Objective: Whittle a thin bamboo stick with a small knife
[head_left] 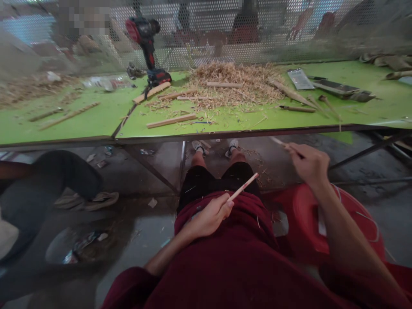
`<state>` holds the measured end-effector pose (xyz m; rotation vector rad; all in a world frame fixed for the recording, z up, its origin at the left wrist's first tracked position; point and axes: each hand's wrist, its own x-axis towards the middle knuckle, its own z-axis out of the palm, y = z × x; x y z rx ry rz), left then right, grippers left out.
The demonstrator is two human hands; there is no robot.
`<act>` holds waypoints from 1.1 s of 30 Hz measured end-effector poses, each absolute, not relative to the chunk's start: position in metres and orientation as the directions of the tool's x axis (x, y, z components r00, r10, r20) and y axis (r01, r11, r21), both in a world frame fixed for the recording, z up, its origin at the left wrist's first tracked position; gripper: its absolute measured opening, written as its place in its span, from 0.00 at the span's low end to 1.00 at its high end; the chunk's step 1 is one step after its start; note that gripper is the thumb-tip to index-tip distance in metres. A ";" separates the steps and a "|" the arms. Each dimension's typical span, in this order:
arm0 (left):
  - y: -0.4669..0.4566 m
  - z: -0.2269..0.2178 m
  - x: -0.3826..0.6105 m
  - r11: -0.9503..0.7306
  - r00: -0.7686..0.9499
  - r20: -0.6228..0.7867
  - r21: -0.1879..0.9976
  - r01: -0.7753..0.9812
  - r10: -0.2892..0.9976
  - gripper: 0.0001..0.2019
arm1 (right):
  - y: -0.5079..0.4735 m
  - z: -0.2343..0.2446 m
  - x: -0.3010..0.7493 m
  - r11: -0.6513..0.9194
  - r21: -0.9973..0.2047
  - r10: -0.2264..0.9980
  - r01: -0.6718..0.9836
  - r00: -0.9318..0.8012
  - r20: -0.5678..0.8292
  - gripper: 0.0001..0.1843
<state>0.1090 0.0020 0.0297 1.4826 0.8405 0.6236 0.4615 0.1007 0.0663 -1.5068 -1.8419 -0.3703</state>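
My left hand [214,214] is closed around the lower part of a slim wooden stick [243,187]. The stick slants up to the right above my lap and carries reddish marks along its upper part. Out to the right, my right hand [309,165] is raised near the table's front edge, its fingers wrapped round a knife [279,143]. The knife's narrow, pale blade points up and left, blurred and apart from the stick. Most of its handle is hidden in my fist.
Across the front runs a green table [128,128] backed by a perforated metal screen [206,47]. On it are wood shavings [238,81], a cordless drill [148,51], a wooden strip [171,120] and a phone [336,87]. A red stool [309,219] stands right; a person's leg [71,171] is left.
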 end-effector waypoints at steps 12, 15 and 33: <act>0.012 0.029 0.120 0.191 0.488 -0.111 0.975 -0.117 0.866 0.29 | 0.042 0.052 0.381 0.539 -0.468 0.797 0.700 -0.244 0.553 0.18; 0.011 0.031 0.118 0.204 0.454 -0.134 0.973 -0.110 0.881 0.31 | 0.040 0.049 0.359 0.534 -0.475 0.798 0.700 -0.231 0.556 0.18; 0.014 0.024 0.118 0.140 0.380 -0.120 0.990 -0.025 0.917 0.31 | 0.036 0.049 0.344 0.504 -0.175 0.757 0.846 -0.335 0.561 0.26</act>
